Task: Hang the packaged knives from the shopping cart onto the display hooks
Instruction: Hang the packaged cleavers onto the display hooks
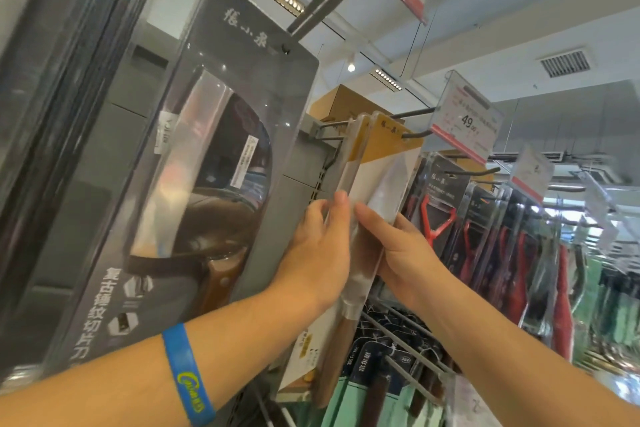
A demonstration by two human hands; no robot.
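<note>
Head view, looking up at a shop rack.

- Knife pack [381, 166]: yellow-and-white card under clear plastic. It is the front one of a small stack hanging mid-scene, with its top threaded on a display hook [417, 133] whose upturned tip pokes out in front of the card.
- Left hand [318, 246]: on the stack's left edge, fingers curled round it, one fingertip up on the plastic. A blue wristband [188, 374] sits on that forearm.
- Right hand [398, 246]: grips the pack's right side, thumb laid on the front face and fingers tucked behind.
- Price tag [467, 118]: red-and-white, in a clear holder at the end of the same hook's arm, reading 49.
- Large grey knife pack [221, 149]: near left, hanging from a dark upper hook [325, 0], broad blade and brown handle visible.
- Cardboard box [346, 100]: behind the stack's top.
- Red-handled tools in packs [436, 222]: right of the hands, on further hooks.
- Green-carded packs [349, 392]: on pegs below.
</note>
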